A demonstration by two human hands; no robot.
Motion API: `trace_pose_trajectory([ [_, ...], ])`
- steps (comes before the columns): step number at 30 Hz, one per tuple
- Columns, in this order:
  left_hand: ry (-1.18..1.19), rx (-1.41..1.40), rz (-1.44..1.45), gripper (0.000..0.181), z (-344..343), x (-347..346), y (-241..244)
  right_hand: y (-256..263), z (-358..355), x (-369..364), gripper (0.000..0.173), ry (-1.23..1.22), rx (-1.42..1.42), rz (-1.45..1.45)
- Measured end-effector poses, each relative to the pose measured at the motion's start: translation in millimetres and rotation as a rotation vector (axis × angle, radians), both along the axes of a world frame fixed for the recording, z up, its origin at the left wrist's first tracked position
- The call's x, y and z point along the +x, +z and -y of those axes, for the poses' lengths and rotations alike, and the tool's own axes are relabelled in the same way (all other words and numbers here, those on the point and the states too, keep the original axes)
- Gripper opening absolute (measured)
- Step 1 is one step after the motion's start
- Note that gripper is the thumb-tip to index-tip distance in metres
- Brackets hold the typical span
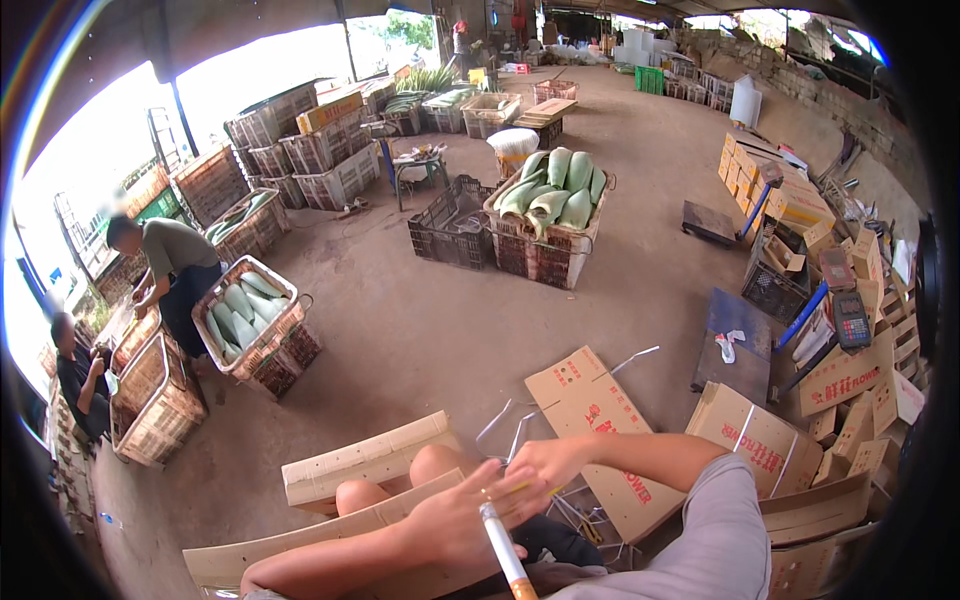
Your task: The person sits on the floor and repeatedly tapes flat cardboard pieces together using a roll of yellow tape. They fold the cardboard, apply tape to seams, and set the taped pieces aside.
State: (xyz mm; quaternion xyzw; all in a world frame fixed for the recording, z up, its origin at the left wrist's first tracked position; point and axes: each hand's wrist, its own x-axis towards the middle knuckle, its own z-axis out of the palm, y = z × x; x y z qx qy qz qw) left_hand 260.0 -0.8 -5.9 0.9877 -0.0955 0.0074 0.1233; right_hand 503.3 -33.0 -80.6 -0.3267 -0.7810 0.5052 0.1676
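My left hand (476, 506) crosses in front of my right hand (551, 461), its fingers stretched out and blurred. The right hand's fingers are curled. A thin yellow thing (556, 491) shows at the fingers; which hand grips it is hidden. A lit-looking cigarette (501, 540) points up from the bottom edge, close to the camera. Around my knees stand long folded cardboard pieces (367, 459). Right of the hands lies a flat flower carton (592, 420) with red print, beside loose white strapping (517, 435).
Strapped flat cartons (757, 439) and a blue platform scale (731, 337) are at the right. Ahead, a crate of green leaf bundles (551, 247) adjoins a black crate (450, 232). Another leaf-filled crate (255, 352) stands near two people (176, 255) working at the left.
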Motion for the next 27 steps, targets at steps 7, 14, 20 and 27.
trace_pose_trajectory([
  [7,-0.01,0.086,-0.066,0.072,-8,0,2,-15,-2,0,0.035,-0.161,-0.146,0.123],
  [14,0.02,-0.163,0.284,0.053,-5,-8,-19,-13,6,0,0.035,-0.222,-0.281,-0.012],
  [20,0.112,-0.299,0.118,0.049,-1,-14,2,-22,9,-15,0.035,-0.351,-0.085,0.096],
  [27,0.187,-0.248,0.076,0.057,8,-34,1,-106,-13,9,0.033,-1.121,-0.103,0.045],
])
